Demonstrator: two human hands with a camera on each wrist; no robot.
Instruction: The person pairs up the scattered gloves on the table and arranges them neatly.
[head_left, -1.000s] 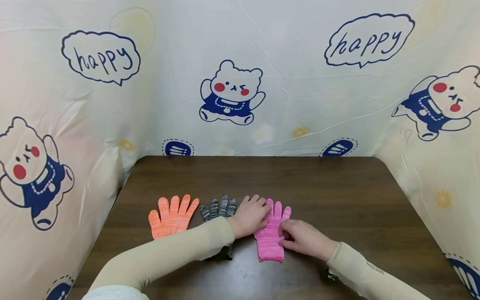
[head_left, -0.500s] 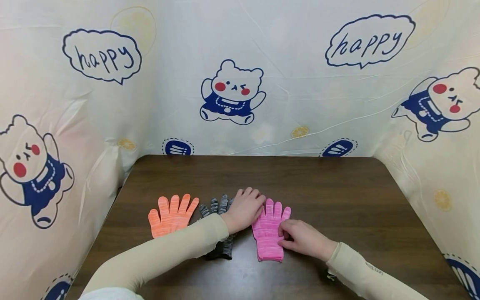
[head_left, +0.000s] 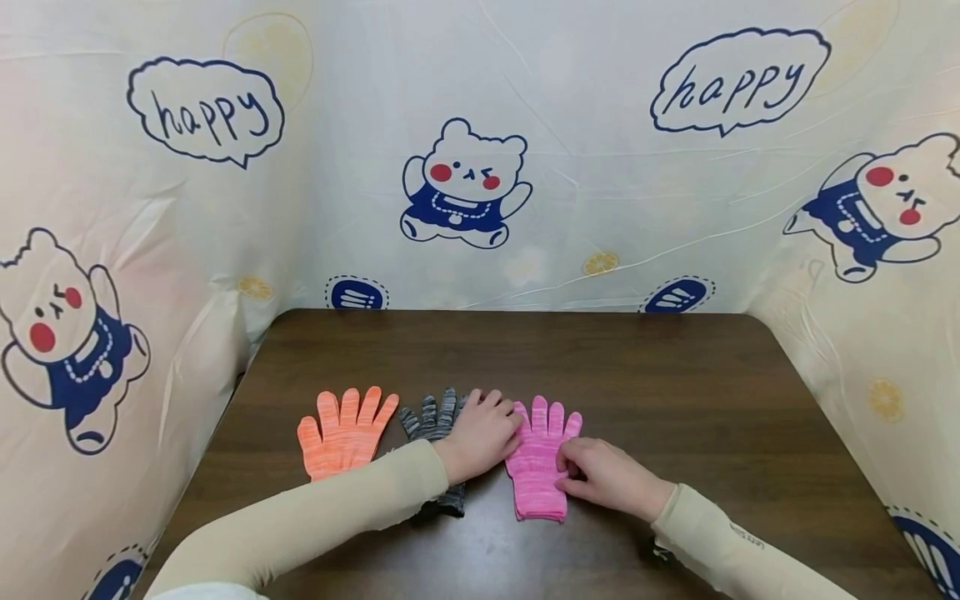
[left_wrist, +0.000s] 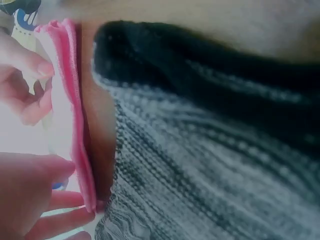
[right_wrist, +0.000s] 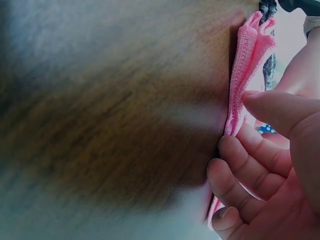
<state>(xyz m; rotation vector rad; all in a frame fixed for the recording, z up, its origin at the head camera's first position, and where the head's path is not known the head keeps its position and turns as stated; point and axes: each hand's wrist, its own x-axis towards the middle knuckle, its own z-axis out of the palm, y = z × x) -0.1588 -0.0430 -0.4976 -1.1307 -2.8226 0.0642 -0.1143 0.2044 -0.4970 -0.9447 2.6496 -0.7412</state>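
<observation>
A pink knitted glove (head_left: 538,475) lies flat on the table, fingers away from me and cuff towards me. At its left edge my left hand (head_left: 482,433) pinches the fabric; in the left wrist view the thumb lies on the pink glove (left_wrist: 82,135) with fingers just past its edge. My right hand (head_left: 611,475) holds the right edge, and in the right wrist view its thumb presses the cuff side from above while the fingers curl at the edge. A grey-black striped glove (head_left: 442,414) lies partly hidden under my left forearm.
Further left is an orange glove (head_left: 341,437), its lower part covered by the left sleeve (head_left: 322,508). All rest on a dark brown wooden table (head_left: 675,375). A printed curtain (head_left: 585,125) hangs behind and at both sides.
My left hand has shifted left across the pink glove, then slightly towards me, uncovering more of its left side and fingers. The right hand has stayed in place.
</observation>
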